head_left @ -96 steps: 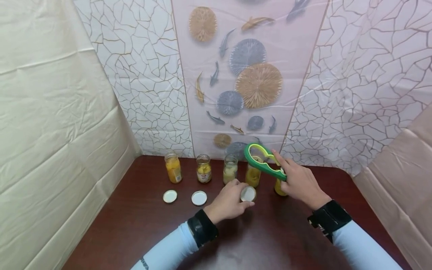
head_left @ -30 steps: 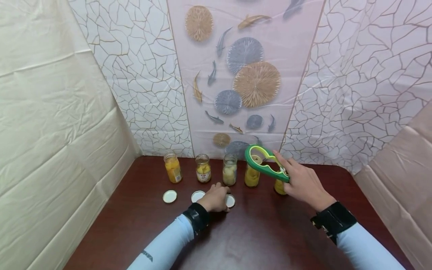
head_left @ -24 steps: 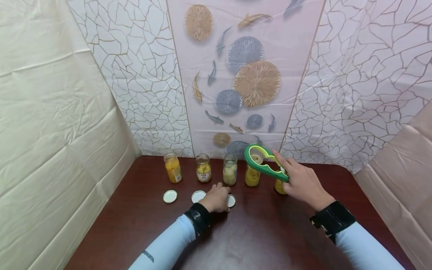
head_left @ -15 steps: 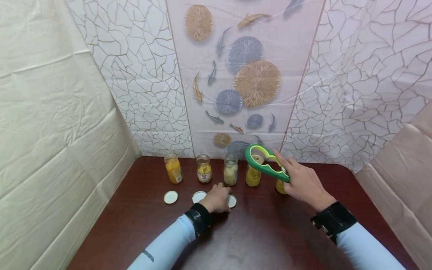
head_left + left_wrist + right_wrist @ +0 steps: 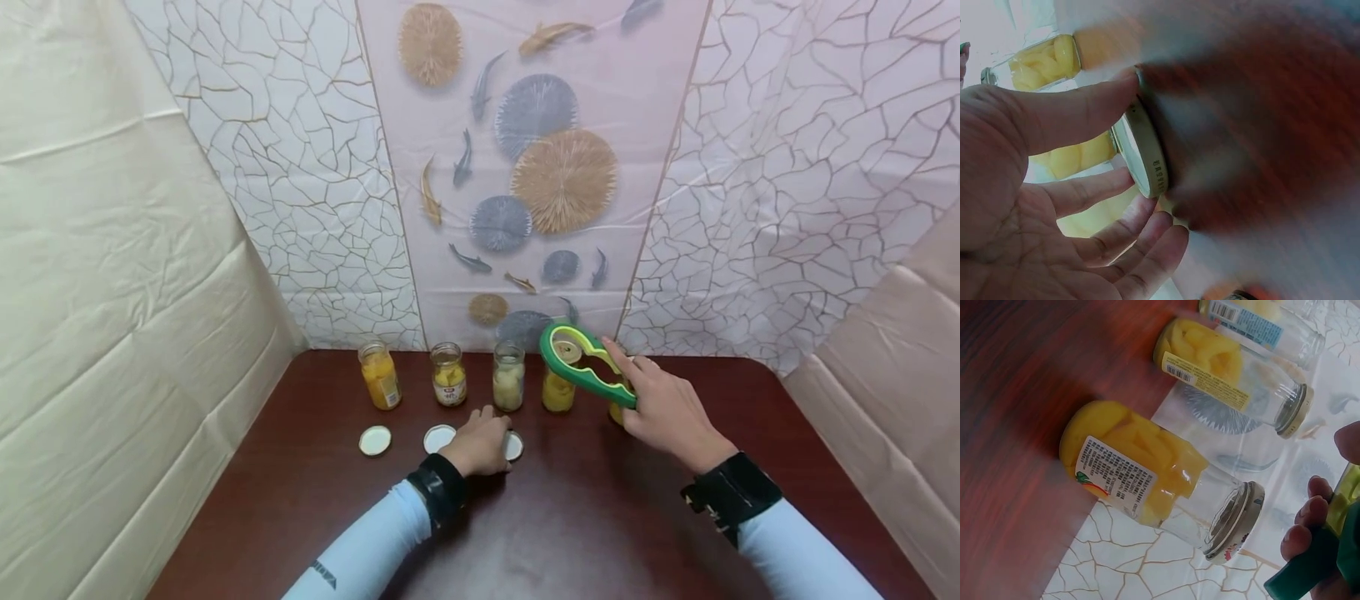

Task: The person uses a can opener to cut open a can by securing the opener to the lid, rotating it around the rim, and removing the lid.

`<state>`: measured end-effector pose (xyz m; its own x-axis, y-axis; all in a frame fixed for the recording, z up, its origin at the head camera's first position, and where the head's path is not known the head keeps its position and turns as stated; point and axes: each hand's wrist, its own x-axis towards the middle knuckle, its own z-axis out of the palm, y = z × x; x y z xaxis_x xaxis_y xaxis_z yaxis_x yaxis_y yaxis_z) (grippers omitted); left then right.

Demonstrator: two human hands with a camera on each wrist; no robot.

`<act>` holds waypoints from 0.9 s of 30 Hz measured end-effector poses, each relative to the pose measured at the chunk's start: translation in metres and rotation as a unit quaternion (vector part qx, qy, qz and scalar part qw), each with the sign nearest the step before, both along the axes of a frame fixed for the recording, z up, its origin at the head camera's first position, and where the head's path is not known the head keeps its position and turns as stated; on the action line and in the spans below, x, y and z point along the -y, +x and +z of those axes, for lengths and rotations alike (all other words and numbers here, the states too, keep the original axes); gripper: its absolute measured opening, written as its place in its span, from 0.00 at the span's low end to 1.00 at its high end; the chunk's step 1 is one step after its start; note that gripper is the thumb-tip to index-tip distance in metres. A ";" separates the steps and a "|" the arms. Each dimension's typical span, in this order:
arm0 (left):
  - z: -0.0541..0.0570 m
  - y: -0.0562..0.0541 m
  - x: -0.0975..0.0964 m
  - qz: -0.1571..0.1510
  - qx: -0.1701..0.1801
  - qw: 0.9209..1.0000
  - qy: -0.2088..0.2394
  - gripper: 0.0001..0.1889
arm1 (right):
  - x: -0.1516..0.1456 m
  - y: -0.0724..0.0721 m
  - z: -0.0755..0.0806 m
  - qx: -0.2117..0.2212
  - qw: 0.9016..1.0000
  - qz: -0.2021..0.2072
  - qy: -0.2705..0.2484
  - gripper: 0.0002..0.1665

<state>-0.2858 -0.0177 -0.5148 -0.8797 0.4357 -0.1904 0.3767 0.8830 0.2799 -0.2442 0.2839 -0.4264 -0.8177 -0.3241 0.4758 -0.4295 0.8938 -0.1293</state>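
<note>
My left hand (image 5: 480,443) pinches a round metal jar lid (image 5: 1141,153) by its edge, thumb on one side and fingertips on the other. The lid lies white side up, right at the tabletop, in front of an uncapped jar of pale fruit (image 5: 508,385). My right hand (image 5: 671,412) grips a green jar opener (image 5: 592,383), raised near two capped jars. One is a jar of yellow fruit (image 5: 558,392), seen partly through the opener's loop. The other, the rightmost jar (image 5: 1132,469), is mostly hidden behind the right hand in the head view.
Two more uncapped jars stand at the left of the row, one of orange fruit (image 5: 380,379) and one of yellow fruit (image 5: 448,382). Loose lids, a left one (image 5: 375,440) and a middle one (image 5: 438,437), lie before them. A patterned cloth (image 5: 525,275) hangs behind the table.
My left hand has brought the lid leftward and down to the tabletop, then has stayed there over the last second. The right hand keeps the opener in nearly the same spot.
</note>
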 end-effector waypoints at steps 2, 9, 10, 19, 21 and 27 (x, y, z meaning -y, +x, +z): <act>0.004 0.004 -0.001 -0.002 -0.007 1.000 -0.005 0.33 | 0.000 0.001 -0.001 0.002 1.000 -0.003 -0.001 0.61; 0.018 0.020 -0.005 0.004 -0.016 0.999 -0.027 0.33 | 0.000 0.000 -0.004 0.006 1.000 -0.005 -0.007 0.61; 0.018 0.020 -0.005 0.005 -0.017 0.999 -0.028 0.33 | 0.001 0.000 -0.004 0.005 1.000 -0.004 -0.009 0.61; 0.018 0.017 0.001 0.004 -0.014 0.999 -0.029 0.33 | 0.006 -0.006 -0.004 0.010 1.000 -0.004 -0.011 0.61; 0.020 0.017 0.001 0.001 -0.011 0.999 -0.031 0.34 | 0.007 -0.006 -0.003 0.009 1.000 -0.006 -0.010 0.61; 0.025 0.019 -0.004 -0.007 -0.014 0.999 -0.042 0.38 | 0.007 -0.005 -0.003 0.010 1.000 -0.013 -0.009 0.60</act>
